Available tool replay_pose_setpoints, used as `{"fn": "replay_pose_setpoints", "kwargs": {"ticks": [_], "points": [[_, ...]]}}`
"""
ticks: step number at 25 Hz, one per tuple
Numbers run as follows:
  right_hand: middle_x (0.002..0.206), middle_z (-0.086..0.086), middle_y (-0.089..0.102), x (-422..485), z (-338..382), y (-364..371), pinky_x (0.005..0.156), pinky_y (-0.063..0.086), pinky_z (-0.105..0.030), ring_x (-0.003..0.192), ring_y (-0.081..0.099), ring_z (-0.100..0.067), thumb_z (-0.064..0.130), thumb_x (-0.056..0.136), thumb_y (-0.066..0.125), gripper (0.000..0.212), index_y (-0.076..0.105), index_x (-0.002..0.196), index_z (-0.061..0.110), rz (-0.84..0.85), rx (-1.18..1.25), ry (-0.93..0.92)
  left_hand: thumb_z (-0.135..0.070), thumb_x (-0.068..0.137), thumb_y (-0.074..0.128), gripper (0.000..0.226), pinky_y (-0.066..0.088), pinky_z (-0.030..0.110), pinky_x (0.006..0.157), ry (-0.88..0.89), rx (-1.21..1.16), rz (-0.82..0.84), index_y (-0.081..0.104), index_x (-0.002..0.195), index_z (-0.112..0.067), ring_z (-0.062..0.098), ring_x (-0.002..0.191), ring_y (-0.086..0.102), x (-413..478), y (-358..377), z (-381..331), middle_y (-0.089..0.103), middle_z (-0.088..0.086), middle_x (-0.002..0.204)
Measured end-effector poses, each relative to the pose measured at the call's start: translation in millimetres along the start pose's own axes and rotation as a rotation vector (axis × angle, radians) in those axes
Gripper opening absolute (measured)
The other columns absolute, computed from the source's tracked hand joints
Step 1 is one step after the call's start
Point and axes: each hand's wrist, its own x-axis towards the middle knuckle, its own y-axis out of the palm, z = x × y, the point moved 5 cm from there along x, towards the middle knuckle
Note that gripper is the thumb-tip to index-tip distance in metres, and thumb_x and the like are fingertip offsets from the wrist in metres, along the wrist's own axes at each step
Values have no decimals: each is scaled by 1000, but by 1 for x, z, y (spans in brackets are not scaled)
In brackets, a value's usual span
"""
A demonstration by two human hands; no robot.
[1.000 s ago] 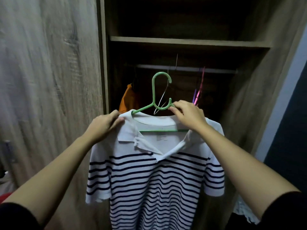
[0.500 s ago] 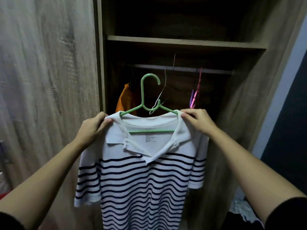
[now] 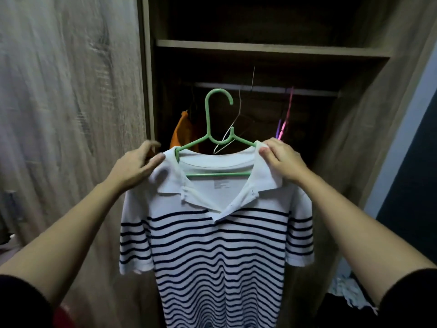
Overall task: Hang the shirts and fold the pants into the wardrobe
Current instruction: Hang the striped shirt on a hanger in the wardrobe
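A white polo shirt with dark stripes hangs on a green plastic hanger that I hold up in front of the open wardrobe. My left hand grips the shirt's left shoulder over the hanger arm. My right hand pinches the right shoulder and collar at the hanger's other end. The hanger's hook reaches up to about the height of the metal rail, in front of it and not over it.
On the rail hang an orange garment, a thin wire hanger and pink and purple hangers. A shelf runs above the rail. The closed wardrobe door stands at the left. Pale cloth lies at the lower right.
My right hand has moved from the hanger's neck to the shirt's right shoulder. The shirt now sits squarer on the hanger and is held a little higher, closer to the rail.
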Motion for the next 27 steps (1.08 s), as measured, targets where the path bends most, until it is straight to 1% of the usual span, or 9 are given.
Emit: {"fn": "replay_pose_setpoints", "kwargs": {"ticks": [3, 6, 9, 12, 16, 18, 21, 25, 27], "points": [[107, 2, 54, 7, 7, 2, 75, 37, -34, 103, 54, -24, 44, 95, 31, 42, 56, 114, 15, -10, 43, -14, -63, 86, 44, 62, 49, 43, 84, 120, 62, 5, 43, 130, -20, 25, 107, 58, 27, -6, -46, 60, 6, 119], [97, 6, 52, 8, 15, -2, 83, 37, -39, 100, 55, -25, 51, 90, 28, 49, 59, 108, 17, -73, 63, -58, -59, 84, 41, 49, 51, 46, 71, 194, 91, 63, 60, 100, -17, 27, 83, 60, 44, -3, -71, 64, 7, 90], [113, -2, 55, -18, 6, -3, 92, 28, -37, 108, 47, -23, 54, 86, 45, 46, 57, 115, 20, -535, -27, 170, -44, 87, 58, 34, 50, 43, 71, 161, -120, 69, 70, 97, -14, 19, 75, 60, 56, -8, -70, 66, 5, 80], [116, -13, 44, -68, 11, 39, 88, 34, -25, 105, 45, -26, 57, 73, 64, 76, 44, 122, 3, -877, 524, 596, -32, 84, 67, 26, 47, 27, 73, 130, -163, 106, 72, 102, -14, 16, 82, 62, 72, -10, -76, 69, 5, 87], [97, -2, 58, -73, 39, 113, 65, 44, -13, 89, 62, -21, 25, 84, 68, 36, 47, 111, 11, -532, 1172, 680, -31, 77, 74, 26, 37, 5, 60, 92, -187, 97, 74, 100, -18, -2, 68, 55, 88, -15, -81, 69, -3, 82], [73, 4, 61, -62, 49, 106, 58, 43, -17, 68, 61, -8, 19, 86, 67, 10, 57, 85, 15, -427, 971, 455, -32, 76, 75, 27, 38, 8, 60, 65, -190, 82, 75, 99, -18, -6, 65, 55, 90, -16, -75, 69, -3, 79], [65, 8, 58, -59, 57, 85, 57, 40, -18, 60, 51, -2, 37, 85, 63, 25, 58, 69, 19, -368, 729, 169, -32, 75, 76, 30, 42, 17, 62, 6, -193, 84, 75, 101, -16, 0, 65, 56, 88, -19, -65, 68, -6, 73], [92, -5, 57, -72, 14, 50, 77, 34, -29, 87, 53, -18, 47, 84, 43, 34, 56, 86, 16, -807, 359, 333, -25, 74, 78, 28, 37, 4, 52, -30, -313, 108, 74, 100, -14, -12, 52, 53, 88, -30, -55, 63, -20, 54], [120, -12, 53, -57, 3, 26, 93, 31, -40, 110, 49, -29, 47, 81, 46, 47, 55, 110, 12, -825, 151, 376, -26, 73, 79, 28, 37, 6, 54, -42, -355, 117, 76, 98, -14, -11, 52, 52, 89, -36, -53, 65, -21, 58]]}}
